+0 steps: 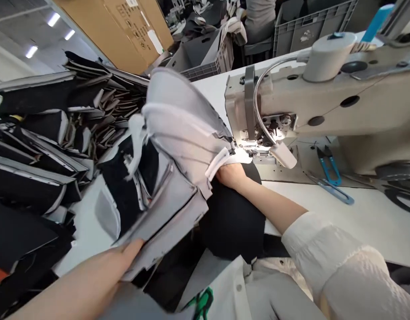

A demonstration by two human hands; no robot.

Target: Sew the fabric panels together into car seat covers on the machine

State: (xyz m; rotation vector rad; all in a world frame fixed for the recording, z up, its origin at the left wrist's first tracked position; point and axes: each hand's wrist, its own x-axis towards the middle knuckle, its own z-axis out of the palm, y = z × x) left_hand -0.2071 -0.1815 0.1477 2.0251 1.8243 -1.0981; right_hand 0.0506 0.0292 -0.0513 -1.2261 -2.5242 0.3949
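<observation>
A large sewn cover piece [178, 129] of light grey padded fabric, with dark seam lines, stands folded up beside the needle area of a sewing machine [311, 102]. My left hand [121, 262] is closed on its lower left edge, thumb on top and the other fingers hidden underneath. Close to the lit presser foot, my right hand [232, 175] grips the piece's right edge by a white folded strip [218, 162]; its fingertips are partly covered. Black fabric [238, 213] hangs below my right hand over the table's front edge.
Stacked black and grey fabric pieces [34, 164] crowd the left. Blue thread snips [330, 166] and another blue tool [338, 192] lie by the machine. Behind are a cardboard box [121, 31], grey crates [221, 53] and a seated person [260, 20].
</observation>
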